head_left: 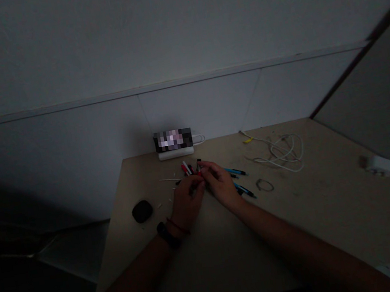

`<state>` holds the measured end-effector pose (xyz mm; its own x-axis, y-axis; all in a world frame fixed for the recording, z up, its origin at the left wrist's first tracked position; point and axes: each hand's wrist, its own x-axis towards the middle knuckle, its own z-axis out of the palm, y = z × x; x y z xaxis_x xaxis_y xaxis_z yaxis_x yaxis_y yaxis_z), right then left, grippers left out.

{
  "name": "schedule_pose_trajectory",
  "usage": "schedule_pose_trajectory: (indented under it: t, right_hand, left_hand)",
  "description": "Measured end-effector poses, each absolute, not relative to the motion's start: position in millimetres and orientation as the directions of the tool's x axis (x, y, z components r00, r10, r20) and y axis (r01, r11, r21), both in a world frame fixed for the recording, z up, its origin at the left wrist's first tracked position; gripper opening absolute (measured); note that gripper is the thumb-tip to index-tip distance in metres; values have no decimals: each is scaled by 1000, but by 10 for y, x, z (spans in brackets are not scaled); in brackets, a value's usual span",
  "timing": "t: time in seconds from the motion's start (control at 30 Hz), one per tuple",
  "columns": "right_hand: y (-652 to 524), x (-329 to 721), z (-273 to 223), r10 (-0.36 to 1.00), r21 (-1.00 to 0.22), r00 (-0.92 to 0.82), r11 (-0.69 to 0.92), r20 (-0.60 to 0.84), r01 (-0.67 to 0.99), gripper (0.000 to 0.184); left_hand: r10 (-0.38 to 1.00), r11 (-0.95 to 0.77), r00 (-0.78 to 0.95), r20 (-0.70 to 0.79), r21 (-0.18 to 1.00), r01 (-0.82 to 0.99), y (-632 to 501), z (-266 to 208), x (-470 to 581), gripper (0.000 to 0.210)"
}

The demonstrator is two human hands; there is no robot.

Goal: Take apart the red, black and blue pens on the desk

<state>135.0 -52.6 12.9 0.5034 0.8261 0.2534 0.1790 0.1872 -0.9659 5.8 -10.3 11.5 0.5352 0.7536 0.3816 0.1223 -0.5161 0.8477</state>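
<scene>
small red piece (199,172): it sits at the fingertips of our left hand (188,195) and right hand (222,182), over the table (213,261). both hands curl inward; in this dim light we cannot tell which one pinches it. we should brace both forearms, work with fingertips close together, apply light, even pressure, and avoid the blue pens (245,190) beside the right hand.

No legible text, labels, numbers, signs

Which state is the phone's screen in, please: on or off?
On: the phone's screen glows with bright patches, though pixelation hides its content.
</scene>
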Motion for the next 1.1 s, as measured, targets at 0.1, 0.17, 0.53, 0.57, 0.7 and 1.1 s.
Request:
schedule_pose_trajectory:
  t: [0.1,0.17,0.53,0.57,0.7,1.1]
  right_hand:
    - [-522,1338,91,839,-973,492,200,231,115,42]
    - [-517,1346,58,841,-976,496,189,217,107,43]
    - [-491,1415,28,820,-940,481,188,310,285,26]
    - [-494,1408,33,822,-942,484,181,302,281,26]
    - [-517,1374,70,828,-947,482,168,286,273,26]
    - [-452,1846,235,552,-975,819,217,155,39,28]
  left_hand:
    - [786,-500,482,387,857,127,-98,131,54,14]
    - [804,-492,450,388,860,137,-99,141,50,16]
    - [802,-561,440,404,762,323,-71,121,40,16]
    - [795,-577,449,408,737,352,-69,119,39,16]
    - [750,-648,489,445,643,408,-63,124,38,11]
    - [421,-726,858,293,676,125,-302,206,-5,15]
